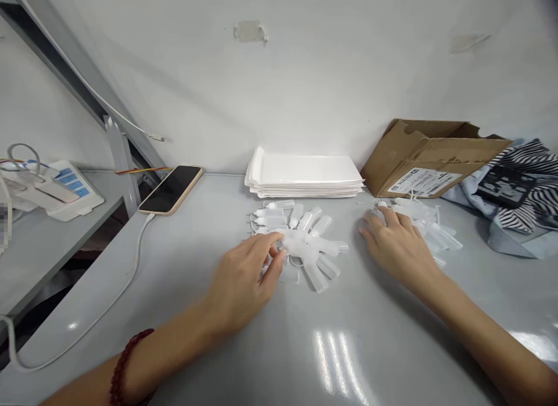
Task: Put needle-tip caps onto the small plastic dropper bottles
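Note:
My left hand is at the left side of a pile of small translucent squeeze bottles with white caps, lying fanned out on the table. Its thumb and index finger close around the cap end of one bottle. Several more bottles lie in a rough row behind its fingers, and some are hidden under the hand. To the right, my right hand rests palm down with fingers apart at a second pile of similar bottles. It partly covers this pile, and I see nothing held in it.
White padded envelopes are stacked against the wall. An open cardboard box tilts at the back right, beside striped cloth. A phone with a white cable lies left. A lower side table stands beyond the left edge.

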Motion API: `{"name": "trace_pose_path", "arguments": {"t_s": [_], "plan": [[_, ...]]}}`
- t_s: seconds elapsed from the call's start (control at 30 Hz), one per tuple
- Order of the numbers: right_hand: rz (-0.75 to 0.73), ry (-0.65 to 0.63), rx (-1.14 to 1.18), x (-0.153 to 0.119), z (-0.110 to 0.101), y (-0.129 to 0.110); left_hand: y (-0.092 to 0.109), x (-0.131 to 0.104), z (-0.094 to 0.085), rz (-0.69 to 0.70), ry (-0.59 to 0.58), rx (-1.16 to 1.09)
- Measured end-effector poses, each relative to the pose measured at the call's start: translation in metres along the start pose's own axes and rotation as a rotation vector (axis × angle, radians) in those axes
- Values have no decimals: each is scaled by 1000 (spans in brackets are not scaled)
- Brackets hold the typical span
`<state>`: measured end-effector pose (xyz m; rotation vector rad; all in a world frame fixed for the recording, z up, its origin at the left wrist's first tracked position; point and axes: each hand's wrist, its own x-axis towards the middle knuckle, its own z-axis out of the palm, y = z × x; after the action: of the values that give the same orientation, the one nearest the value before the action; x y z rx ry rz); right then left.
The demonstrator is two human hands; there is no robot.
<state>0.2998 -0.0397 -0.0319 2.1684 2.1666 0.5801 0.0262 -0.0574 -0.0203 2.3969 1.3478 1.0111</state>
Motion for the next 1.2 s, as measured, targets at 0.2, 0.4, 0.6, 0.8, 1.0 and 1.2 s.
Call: {"name": "trace_pose_path", "arguments": {"t_s": [0.2,0.4,0.6,0.8,1.0,1.2], "plan": [[-28,-47,64,4,2,4,1,-2,0,42,15,1],[-26,-12,126,7,3,7,2,-1,0,48,35,-11],[-43,3,216,7,-1,5,2,-2,0,63,33,-35],[-162,14,415,6,-9,3,2,0,-1,62,17,-38],[-71,-3,234,6,-5,3,3,-1,-1,66,-1,-23],[-133,30,296,4,-6,1,2,-4,1,93,18,-20]]}}
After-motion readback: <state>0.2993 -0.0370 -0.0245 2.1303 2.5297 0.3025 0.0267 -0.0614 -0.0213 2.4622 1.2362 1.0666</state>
